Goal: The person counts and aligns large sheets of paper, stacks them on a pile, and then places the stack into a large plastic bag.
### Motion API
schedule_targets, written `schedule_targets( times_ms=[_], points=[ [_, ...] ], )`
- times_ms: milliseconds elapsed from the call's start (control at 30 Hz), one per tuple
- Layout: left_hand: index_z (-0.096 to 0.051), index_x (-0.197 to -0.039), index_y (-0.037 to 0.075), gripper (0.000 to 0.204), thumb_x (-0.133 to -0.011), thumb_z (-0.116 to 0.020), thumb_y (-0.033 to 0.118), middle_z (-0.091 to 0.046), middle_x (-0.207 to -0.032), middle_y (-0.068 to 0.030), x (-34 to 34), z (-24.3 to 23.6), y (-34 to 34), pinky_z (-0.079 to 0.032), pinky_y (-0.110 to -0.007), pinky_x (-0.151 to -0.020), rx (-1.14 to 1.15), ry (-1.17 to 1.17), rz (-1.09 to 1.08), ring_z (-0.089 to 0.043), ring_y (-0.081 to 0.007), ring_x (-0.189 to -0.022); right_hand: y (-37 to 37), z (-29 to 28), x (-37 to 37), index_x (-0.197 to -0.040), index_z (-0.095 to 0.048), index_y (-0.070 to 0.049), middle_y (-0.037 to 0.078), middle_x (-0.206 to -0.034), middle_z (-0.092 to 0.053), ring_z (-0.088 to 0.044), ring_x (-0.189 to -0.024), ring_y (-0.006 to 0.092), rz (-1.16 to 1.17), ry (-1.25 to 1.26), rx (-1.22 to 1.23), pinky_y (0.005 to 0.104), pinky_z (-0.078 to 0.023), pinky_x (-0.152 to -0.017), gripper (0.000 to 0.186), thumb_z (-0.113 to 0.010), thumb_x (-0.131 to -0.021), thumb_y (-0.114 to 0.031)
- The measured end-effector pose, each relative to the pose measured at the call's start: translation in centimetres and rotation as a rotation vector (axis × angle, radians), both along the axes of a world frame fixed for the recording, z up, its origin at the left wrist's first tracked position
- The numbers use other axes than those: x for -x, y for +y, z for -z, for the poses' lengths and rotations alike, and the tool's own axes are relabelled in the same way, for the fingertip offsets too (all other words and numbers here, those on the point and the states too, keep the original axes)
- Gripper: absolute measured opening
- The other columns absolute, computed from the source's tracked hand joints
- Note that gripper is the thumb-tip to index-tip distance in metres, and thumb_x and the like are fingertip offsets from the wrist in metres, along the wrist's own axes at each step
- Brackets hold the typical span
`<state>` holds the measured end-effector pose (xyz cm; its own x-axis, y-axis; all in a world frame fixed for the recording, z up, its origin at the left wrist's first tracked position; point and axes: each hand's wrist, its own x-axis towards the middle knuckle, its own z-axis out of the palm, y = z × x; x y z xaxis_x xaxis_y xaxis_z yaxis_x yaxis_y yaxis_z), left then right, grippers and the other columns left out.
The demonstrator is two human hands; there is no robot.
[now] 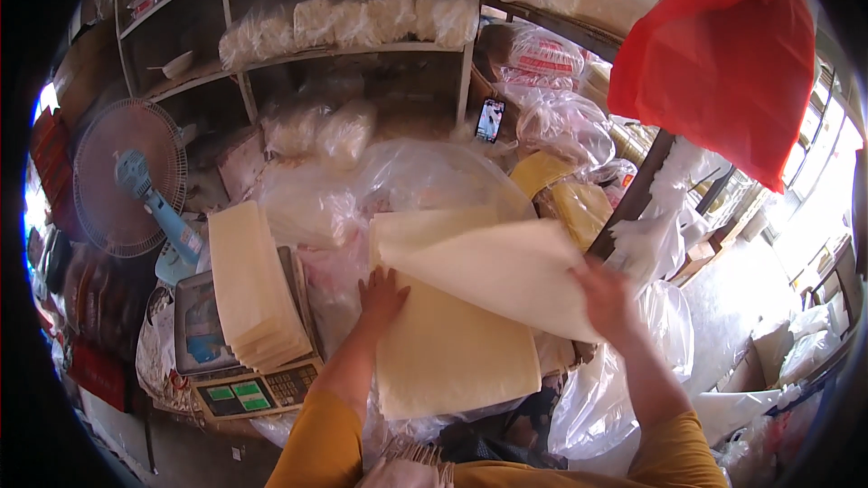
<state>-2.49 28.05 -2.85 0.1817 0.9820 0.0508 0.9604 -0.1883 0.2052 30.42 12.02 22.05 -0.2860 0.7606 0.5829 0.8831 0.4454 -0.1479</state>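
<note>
Pale sheets [452, 366] right of the scale [269, 392]

Left hand [386, 296] — fingers spread, palm down — rests on the sheets' left edge. Right hand [604, 296] — motion-blurred, fingers closed — grips the raised sheet [511, 271] at its right edge. The scale carries a layered stack [246, 280]. Beyond it, clear bags [312, 25] contain pale goods [389, 20].

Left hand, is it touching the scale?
Apart: in the head view, plastic shows in the gap between the left hand and the scale.
</note>
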Motion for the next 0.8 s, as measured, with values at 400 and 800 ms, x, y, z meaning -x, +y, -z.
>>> schedule_targets(
  times_ms=[400, 800],
  points=[
    [-0.041, -0.131, 0.006, 0.06, -0.08, -0.062, 0.03, -0.041, -0.137, -0.0131, 0.5, 1.4, -15.1, -0.029, -0.05, -0.104, -0.065, -0.827, -0.186, -0.036, -0.0297, -0.129, -9.8, 5.1, 9.9, -0.119, -0.057, -0.008, 0.006, -0.107, -0.065, -0.065, -0.088, 0.0217, -0.508, -0.1, 0.151, 0.0321, -0.054, -0.075, 0.047, -0.055, -0.072, -0.002],
    [-0.058, -0.108, 0.009, 0.037, -0.073, -0.069, 0.009, -0.058, -0.12, -0.0101, 2.5, -7.7, -27.5, -0.037, -0.046, -0.097, -0.2, -0.508, 0.428, -0.053, -0.0296, -0.114, -12.0, 11.9, 9.6, -0.113, -0.06, -0.011, 0.003, -0.1, -0.067, -0.065, -0.083, 0.0241, -0.421, -0.003, 0.387, 0.0345, -0.054, -0.071, 0.042, -0.057, -0.072, -0.003]
  ],
)
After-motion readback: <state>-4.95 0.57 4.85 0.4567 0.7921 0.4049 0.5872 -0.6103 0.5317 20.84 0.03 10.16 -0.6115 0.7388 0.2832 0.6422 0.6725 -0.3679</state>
